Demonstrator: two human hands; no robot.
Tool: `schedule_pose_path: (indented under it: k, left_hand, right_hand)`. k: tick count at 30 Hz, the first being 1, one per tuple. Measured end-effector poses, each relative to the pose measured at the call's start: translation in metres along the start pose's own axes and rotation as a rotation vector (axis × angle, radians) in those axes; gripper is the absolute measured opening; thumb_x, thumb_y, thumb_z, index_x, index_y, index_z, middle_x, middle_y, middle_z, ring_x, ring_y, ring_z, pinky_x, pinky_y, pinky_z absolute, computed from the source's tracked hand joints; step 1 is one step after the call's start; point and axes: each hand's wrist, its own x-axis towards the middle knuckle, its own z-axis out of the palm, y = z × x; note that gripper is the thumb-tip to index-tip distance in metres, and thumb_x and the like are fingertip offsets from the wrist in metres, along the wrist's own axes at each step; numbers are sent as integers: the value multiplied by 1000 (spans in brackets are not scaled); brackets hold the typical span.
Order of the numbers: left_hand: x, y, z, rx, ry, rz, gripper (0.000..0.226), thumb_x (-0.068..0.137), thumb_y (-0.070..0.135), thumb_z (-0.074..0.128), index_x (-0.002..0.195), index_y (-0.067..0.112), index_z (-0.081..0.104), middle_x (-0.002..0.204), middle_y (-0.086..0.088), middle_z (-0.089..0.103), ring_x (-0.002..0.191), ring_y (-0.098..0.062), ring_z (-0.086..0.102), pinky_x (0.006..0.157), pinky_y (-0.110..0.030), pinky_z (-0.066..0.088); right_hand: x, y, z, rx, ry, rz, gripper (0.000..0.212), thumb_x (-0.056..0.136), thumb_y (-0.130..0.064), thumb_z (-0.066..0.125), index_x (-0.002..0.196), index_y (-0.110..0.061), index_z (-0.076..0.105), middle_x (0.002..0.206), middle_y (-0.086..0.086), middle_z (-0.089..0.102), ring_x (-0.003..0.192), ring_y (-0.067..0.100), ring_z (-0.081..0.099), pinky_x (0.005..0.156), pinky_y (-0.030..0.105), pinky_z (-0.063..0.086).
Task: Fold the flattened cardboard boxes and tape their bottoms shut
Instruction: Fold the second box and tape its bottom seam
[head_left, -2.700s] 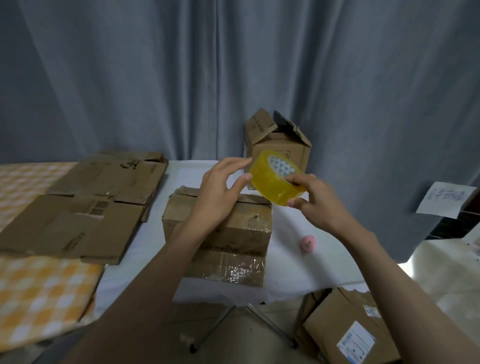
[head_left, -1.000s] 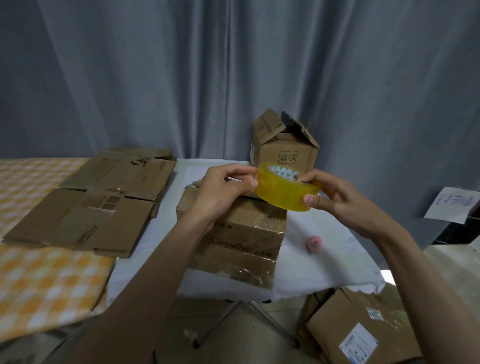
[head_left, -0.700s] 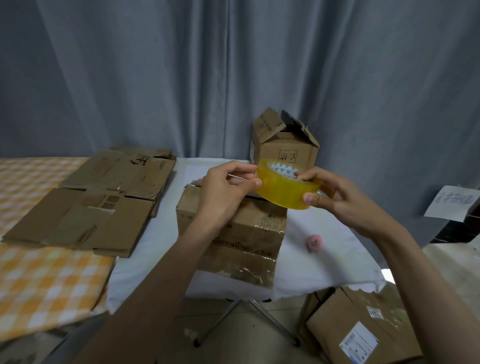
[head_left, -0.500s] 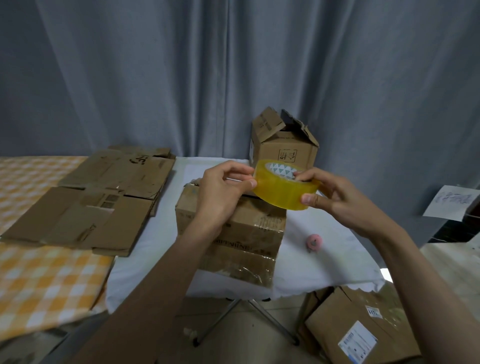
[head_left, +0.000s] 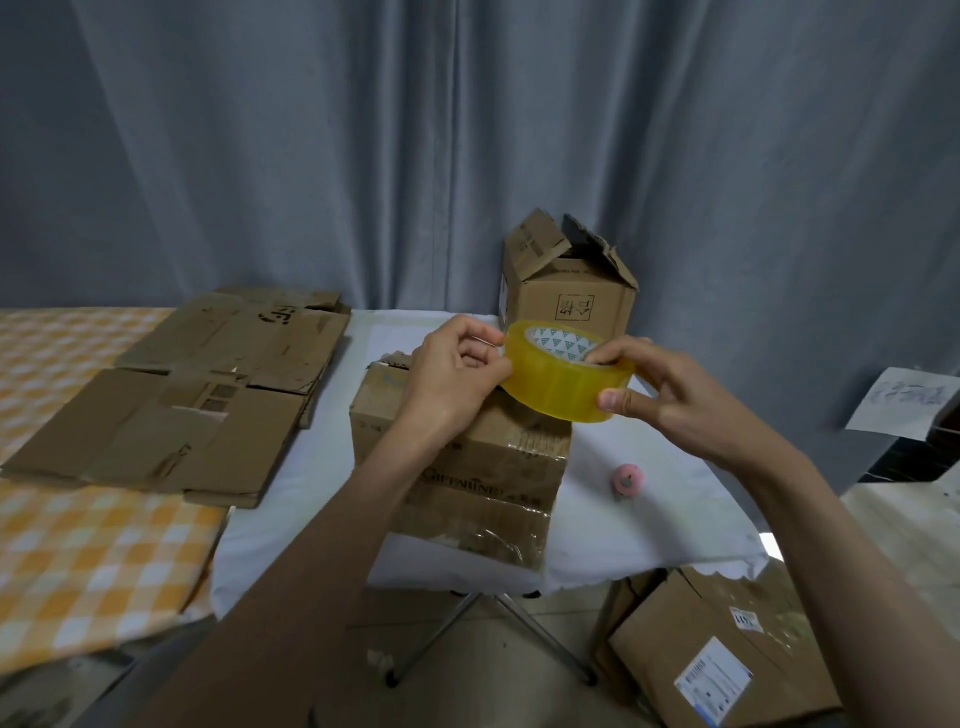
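I hold the yellowish translucent roll of packing tape (head_left: 563, 376) in the air with my right hand (head_left: 675, 397) — thumb on its outer face, fingers curled over the rim into the core — while my left hand (head_left: 454, 376) pinches at the roll's near-left edge with curled fingertips (whether a tape end is lifted I cannot tell). The roll hangs just above the folded brown cardboard box (head_left: 467, 462) on the white-covered table (head_left: 311, 493). A stack of flattened brown cardboard boxes (head_left: 192, 405) lies to the left, another folded brown box with open flaps (head_left: 566, 291) stands behind, and a small pink round object (head_left: 627, 478) lies to the right.
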Motion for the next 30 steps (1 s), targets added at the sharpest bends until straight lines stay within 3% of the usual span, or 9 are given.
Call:
schedule_pose_path:
  k: [3,6,10,13,17,21,23,28,30]
  left_hand:
    - [0,0,1,12,41,19,18,81,3,70,95,12,66,74,0,64,68,-7,59,72,-27,55]
    - [-5,1,7,96,94,74,15,81,5,67,91,16,71,73,6,65,61,3,54,65,-13,49]
    - [0,5,0,115,83,10,5,87,16,69,88,18,74,79,6,68,70,1,57,66,-11,46]
    - [2,4,-10,33,-15,-28,7,84,26,75,87,20,76,85,5,72,79,-3,63,71,-12,51]
    - [0,0,-6,99,14,47,6,84,26,77,83,21,73,90,5,70,75,4,58,67,-7,43]
    - [7,9,-10,37,33,21,6,85,23,76,81,21,72,80,3,71,78,-9,65,78,-26,54]
    - [12,18,-16,8,-2,37,4,87,20,74,83,19,73,77,-1,72,76,-13,66,79,-29,58]
    - [22,35,-31,27,-51,54,8,92,21,68,90,15,72,81,-3,71,77,-11,67,76,-21,57]
    - [25,35,-40,18,-45,28,11,94,20,65,93,11,71,82,-2,69,75,-7,65,72,-15,54]
  right_hand:
    - [4,-2,4,-47,34,-13,23,83,-35,64,106,-40,59,106,-29,55,108,8,53,89,25,47]
    - [7,-6,6,-164,140,-38,25,82,-36,63,107,-35,57,104,-27,52,106,13,50,91,35,47]
    - [6,-16,5,-192,106,-64,27,82,-39,62,107,-43,53,109,-28,50,108,5,48,88,26,45]
    - [4,-14,6,-177,115,-49,26,83,-39,61,106,-44,52,108,-29,49,108,2,48,86,23,44]
    - [3,-14,4,-193,98,-27,21,85,-42,58,106,-42,54,103,-29,52,103,-4,48,79,13,40]
    - [4,-24,-2,-237,92,-30,36,85,-63,49,104,-34,59,101,-8,61,97,10,54,78,30,45]
    - [5,-32,-7,-240,146,-9,42,83,-68,47,99,-31,59,95,-6,62,90,13,58,75,34,47]
    - [16,-58,-6,-128,225,92,54,78,-73,51,94,-23,65,89,-1,68,82,16,67,75,42,57]
    - [21,-68,-5,-57,148,134,53,67,-75,66,99,-32,64,92,-10,70,85,7,68,75,32,60]
